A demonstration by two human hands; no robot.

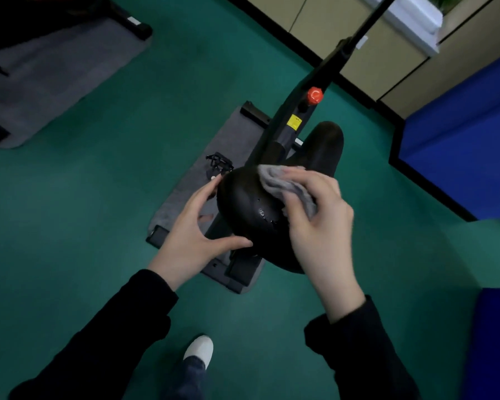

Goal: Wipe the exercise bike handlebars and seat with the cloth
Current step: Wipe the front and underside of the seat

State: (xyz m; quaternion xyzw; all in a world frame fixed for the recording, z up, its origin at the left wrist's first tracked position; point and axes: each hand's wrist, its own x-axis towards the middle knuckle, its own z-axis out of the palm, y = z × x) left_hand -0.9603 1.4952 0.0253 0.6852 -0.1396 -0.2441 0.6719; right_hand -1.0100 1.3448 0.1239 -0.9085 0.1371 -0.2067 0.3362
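To the left, the left hand (202, 223) was spread wide in an open span, thumb tip and forefinger tip pressed against the near rim of the seat (243, 206) without curling round it, apparently to steady it. Beyond its fingertips lay a pedal (218, 161), and under the hand a grey mat (185, 192) on the green floor. Just right of that hand, the black seat showed a few small glints near its middle, perhaps droplets not yet wiped. On the seat's right half, the right hand (315, 226) held the cloth (283, 186), its fingers curled over the bunched grey fabric and pressing it down on the seat top; the cloth stuck out past the fingertips toward the seat's nose. Farther out from this hand, the bike frame (289, 131) rose with a red knob (314, 95) on it. The step in hand was judged to be the seat wipe, partly through: the left half and rear lay bare beside the cloth and probably remained. The handlebars were out of view, so whether they had been wiped could not be told.
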